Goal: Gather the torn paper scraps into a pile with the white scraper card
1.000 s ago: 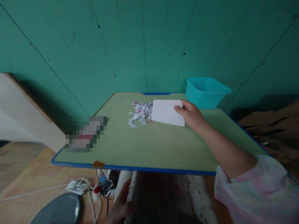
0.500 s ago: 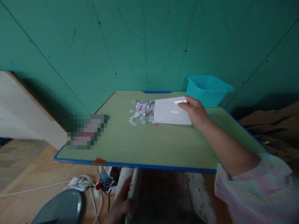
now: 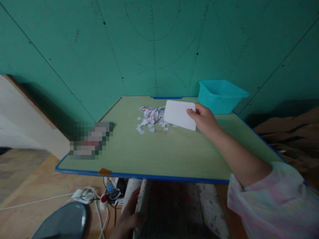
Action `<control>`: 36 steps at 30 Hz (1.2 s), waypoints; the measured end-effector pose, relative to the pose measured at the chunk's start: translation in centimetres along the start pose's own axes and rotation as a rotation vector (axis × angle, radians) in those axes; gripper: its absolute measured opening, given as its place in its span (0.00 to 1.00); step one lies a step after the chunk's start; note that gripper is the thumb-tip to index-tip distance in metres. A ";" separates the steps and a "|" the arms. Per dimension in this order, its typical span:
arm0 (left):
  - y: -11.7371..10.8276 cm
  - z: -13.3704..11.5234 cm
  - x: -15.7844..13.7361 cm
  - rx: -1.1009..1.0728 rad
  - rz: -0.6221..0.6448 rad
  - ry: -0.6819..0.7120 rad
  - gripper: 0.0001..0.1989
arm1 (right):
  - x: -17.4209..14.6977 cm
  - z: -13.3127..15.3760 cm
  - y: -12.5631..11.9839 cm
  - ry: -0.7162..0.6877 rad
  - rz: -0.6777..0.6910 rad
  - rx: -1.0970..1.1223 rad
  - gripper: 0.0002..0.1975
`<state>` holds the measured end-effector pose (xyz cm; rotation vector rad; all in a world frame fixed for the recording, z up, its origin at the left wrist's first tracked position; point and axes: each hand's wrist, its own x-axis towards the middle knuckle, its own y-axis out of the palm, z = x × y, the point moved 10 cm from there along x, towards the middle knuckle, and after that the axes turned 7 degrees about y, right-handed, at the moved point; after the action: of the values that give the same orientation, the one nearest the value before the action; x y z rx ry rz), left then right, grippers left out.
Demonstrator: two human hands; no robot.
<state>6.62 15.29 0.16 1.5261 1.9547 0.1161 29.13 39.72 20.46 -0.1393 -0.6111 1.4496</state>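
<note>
one right hand (image 3: 204, 120) — grips white card (image 3: 178, 114)

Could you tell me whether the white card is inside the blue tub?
No, the right hand holds the white card over the table, beside the paper scraps.

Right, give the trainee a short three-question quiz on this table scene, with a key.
1. True or false: the right hand holds the white card with its edge by the paper scraps.
2. Which container stands at the far right corner of the green table? A) a teal tub B) a red bucket C) a glass jar
3. Fill in: the left hand is below the table edge, resting on a ______ post.

Key:
1. True.
2. A, the teal tub.
3. White, the white post under the table.
</note>
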 end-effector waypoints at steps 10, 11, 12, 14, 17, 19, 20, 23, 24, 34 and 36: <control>0.1 -0.3 -0.2 -0.008 -0.008 -0.002 0.27 | -0.2 -0.6 -0.5 0.120 0.023 0.186 0.05; 0.0 -0.2 -0.2 0.001 -0.009 -0.007 0.28 | -0.2 -0.7 -0.4 0.133 0.028 0.202 0.05; -0.2 -0.1 -0.2 0.007 -0.011 -0.012 0.28 | -0.2 -0.8 -0.2 0.149 0.047 0.221 0.05; -0.4 0.0 -0.2 0.012 -0.020 -0.009 0.29 | -0.4 -1.0 0.6 0.193 0.110 0.273 0.06; -0.4 -0.2 -0.2 0.010 -0.023 0.006 0.29 | -0.5 -1.3 1.2 0.254 0.153 0.359 0.07; -0.2 -0.4 -0.3 0.010 -0.015 0.010 0.28 | -0.5 -1.4 0.8 0.256 0.115 0.394 0.06; 0.0 -0.4 -0.3 0.002 -0.009 0.008 0.28 | -0.4 -1.4 0.5 0.249 0.092 0.397 0.06; 0.5 -0.5 -0.5 -0.039 0.000 -0.008 0.27 | -0.1 -1.6 -0.1 0.225 0.041 0.328 0.05; 0.6 -0.4 -0.6 -0.049 0.002 -0.020 0.27 | 0.0 -1.7 -0.3 0.211 0.025 0.286 0.05; 0.1 -0.2 -0.2 0.009 0.003 0.007 0.26 | -0.1 -0.7 -1.3 0.134 -0.054 0.212 0.05; 0.0 0.1 -0.2 0.018 0.008 -0.010 0.29 | -0.2 -0.7 -0.9 0.138 -0.027 0.200 0.05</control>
<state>6.68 15.12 0.17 1.5428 1.9466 0.0942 30.28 39.58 20.28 -0.0730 -0.3525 1.4529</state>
